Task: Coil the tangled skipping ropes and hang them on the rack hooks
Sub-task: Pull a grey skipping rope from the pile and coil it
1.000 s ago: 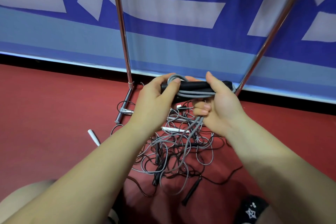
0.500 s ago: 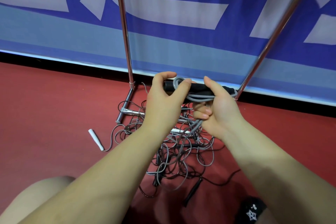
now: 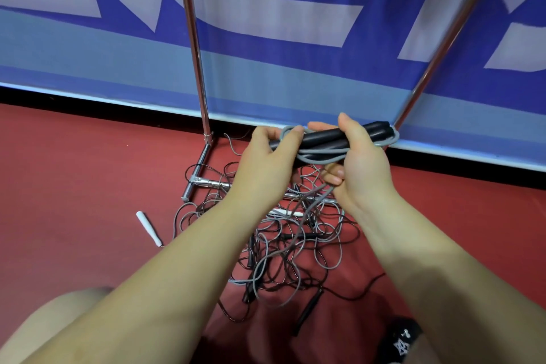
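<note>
My left hand (image 3: 266,162) and right hand (image 3: 359,167) both curl around two black handles (image 3: 328,139) wrapped in grey rope (image 3: 322,155), held above the tangled pile (image 3: 283,242) on the floor. Two rack poles (image 3: 193,47) rise behind the pile; one white handle (image 3: 147,227) lies left of it.

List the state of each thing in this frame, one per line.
Left hand: pinches the grey rope.
Right hand: grips the black handles.
Grey rope: partly wound round the handles, its tail hanging into the pile.
Rope pile: tangled on the floor.
White handle: lying loose.
Rack: standing, hooks not visible.
</note>
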`<action>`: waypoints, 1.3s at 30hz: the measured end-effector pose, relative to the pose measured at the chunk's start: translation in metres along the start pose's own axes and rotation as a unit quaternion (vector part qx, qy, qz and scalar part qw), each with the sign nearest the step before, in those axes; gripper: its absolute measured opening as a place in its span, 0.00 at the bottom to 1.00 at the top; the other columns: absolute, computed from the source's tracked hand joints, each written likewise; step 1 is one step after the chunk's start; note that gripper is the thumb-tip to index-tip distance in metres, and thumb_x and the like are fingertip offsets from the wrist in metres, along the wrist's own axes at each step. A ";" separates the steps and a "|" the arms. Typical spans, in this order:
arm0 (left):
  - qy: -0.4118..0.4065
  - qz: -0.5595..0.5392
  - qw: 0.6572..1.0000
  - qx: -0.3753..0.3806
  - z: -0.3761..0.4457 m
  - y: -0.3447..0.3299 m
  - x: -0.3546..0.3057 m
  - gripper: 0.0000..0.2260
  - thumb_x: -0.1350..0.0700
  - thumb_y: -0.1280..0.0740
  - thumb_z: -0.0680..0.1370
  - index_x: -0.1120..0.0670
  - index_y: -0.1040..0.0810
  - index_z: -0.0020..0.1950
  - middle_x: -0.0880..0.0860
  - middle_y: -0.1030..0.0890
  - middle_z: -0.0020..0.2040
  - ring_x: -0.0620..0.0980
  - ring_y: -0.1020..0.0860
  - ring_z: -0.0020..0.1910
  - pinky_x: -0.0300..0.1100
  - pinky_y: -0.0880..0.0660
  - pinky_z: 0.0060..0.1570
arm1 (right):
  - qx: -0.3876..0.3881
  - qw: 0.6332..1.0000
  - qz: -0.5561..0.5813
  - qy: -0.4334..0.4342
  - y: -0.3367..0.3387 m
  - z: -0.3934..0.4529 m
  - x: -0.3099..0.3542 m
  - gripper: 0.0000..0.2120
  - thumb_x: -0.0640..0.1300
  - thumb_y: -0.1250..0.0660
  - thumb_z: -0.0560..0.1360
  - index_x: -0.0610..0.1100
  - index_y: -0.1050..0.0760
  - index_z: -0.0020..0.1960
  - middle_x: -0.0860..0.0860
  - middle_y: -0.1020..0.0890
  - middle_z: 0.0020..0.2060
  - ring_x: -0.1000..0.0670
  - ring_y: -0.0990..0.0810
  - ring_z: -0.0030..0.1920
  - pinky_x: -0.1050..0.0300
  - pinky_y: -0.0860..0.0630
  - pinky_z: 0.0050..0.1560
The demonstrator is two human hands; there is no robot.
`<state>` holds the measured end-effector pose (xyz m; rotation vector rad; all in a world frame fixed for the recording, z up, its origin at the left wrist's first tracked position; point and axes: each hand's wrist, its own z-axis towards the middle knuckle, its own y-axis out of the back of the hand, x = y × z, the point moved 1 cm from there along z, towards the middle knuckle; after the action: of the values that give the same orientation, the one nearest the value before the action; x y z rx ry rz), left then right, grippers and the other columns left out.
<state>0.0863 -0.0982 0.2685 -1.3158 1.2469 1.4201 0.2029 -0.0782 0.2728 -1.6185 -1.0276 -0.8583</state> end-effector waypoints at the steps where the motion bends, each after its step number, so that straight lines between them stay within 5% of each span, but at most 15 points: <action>1: 0.009 0.012 1.000 0.023 -0.001 -0.001 -0.001 0.11 0.44 0.38 0.79 0.51 0.29 0.49 0.47 0.24 0.27 0.43 0.29 0.22 0.40 0.37 0.28 | 0.002 1.000 -0.006 0.012 0.001 -0.001 0.003 0.19 0.49 0.42 0.80 0.39 0.19 0.42 0.45 0.21 0.31 0.57 0.43 0.16 0.66 0.46 0.18; 4: -0.032 -0.004 0.998 0.058 0.000 -0.002 -0.002 0.10 0.42 0.38 0.78 0.48 0.29 0.47 0.45 0.30 0.23 0.43 0.34 0.21 0.40 0.40 0.26 | -0.002 1.000 0.006 0.028 0.003 -0.003 0.014 0.19 0.49 0.43 0.80 0.41 0.20 0.39 0.47 0.22 0.29 0.58 0.42 0.16 0.66 0.48 0.18; 10: -0.091 -0.077 0.987 0.105 0.001 -0.001 -0.008 0.03 0.51 0.34 0.79 0.49 0.26 0.46 0.52 0.32 0.31 0.48 0.38 0.27 0.38 0.42 0.24 | 0.031 0.999 0.027 0.001 0.008 0.000 0.018 0.20 0.50 0.45 0.80 0.41 0.20 0.41 0.49 0.21 0.28 0.57 0.45 0.16 0.66 0.49 0.18; 14: -0.078 -0.088 0.991 0.062 0.001 -0.003 -0.002 0.11 0.39 0.35 0.69 0.40 0.24 0.49 0.54 0.28 0.37 0.50 0.33 0.34 0.45 0.36 0.34 | 0.058 0.998 0.030 -0.007 0.006 -0.001 0.013 0.19 0.49 0.45 0.80 0.41 0.20 0.42 0.49 0.19 0.30 0.57 0.45 0.16 0.67 0.48 0.18; 18: -0.082 -0.049 0.995 0.034 0.003 -0.005 0.002 0.14 0.42 0.41 0.73 0.43 0.23 0.54 0.47 0.22 0.38 0.47 0.29 0.32 0.45 0.33 0.36 | 0.064 0.997 0.037 -0.009 0.004 -0.001 0.009 0.21 0.52 0.46 0.81 0.41 0.20 0.44 0.49 0.20 0.31 0.57 0.44 0.17 0.66 0.49 0.19; 22: -0.088 -0.083 0.992 0.032 0.005 -0.002 0.000 0.13 0.46 0.41 0.75 0.44 0.22 0.54 0.50 0.20 0.40 0.51 0.30 0.35 0.46 0.33 0.37 | 0.108 0.993 0.042 -0.025 0.005 -0.001 0.007 0.27 0.61 0.48 0.78 0.40 0.21 0.48 0.50 0.22 0.31 0.57 0.45 0.19 0.64 0.49 0.20; 28: -0.120 -0.009 0.993 -0.013 0.008 0.008 -0.003 0.09 0.50 0.42 0.80 0.47 0.22 0.52 0.55 0.31 0.33 0.48 0.35 0.26 0.42 0.37 0.29 | 0.230 0.954 -0.193 -0.004 -0.001 -0.008 -0.009 0.40 0.74 0.44 0.67 0.35 0.27 0.47 0.44 0.33 0.26 0.53 0.41 0.22 0.61 0.43 0.25; 31: -0.121 0.051 0.991 -0.035 0.010 0.013 0.000 0.08 0.53 0.42 0.82 0.49 0.23 0.49 0.47 0.26 0.33 0.41 0.30 0.29 0.37 0.32 0.34 | 0.255 0.909 -0.329 0.027 0.000 -0.014 -0.011 0.30 0.64 0.46 0.77 0.39 0.31 0.34 0.48 0.31 0.19 0.52 0.35 0.20 0.60 0.36 0.26; 34: -0.104 0.074 0.990 -0.053 0.014 0.021 0.006 0.11 0.49 0.40 0.80 0.53 0.21 0.48 0.47 0.22 0.35 0.46 0.26 0.33 0.44 0.30 0.39 | 0.291 0.892 -0.346 0.000 -0.002 -0.024 -0.016 0.14 0.45 0.46 0.83 0.39 0.31 0.42 0.53 0.28 0.19 0.56 0.32 0.18 0.64 0.34 0.22; 39: -0.074 0.149 0.981 -0.098 0.022 0.045 0.015 0.12 0.50 0.37 0.80 0.58 0.22 0.47 0.49 0.25 0.31 0.42 0.30 0.27 0.36 0.33 0.32 | 0.351 0.831 -0.431 0.020 -0.001 -0.042 -0.023 0.09 0.46 0.41 0.81 0.44 0.25 0.53 0.54 0.25 0.26 0.55 0.28 0.23 0.61 0.30 0.29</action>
<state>0.0363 -0.0855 0.2587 -1.1589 1.2671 1.8584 0.1909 -0.1237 0.2628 -0.4623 -1.8229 -0.9018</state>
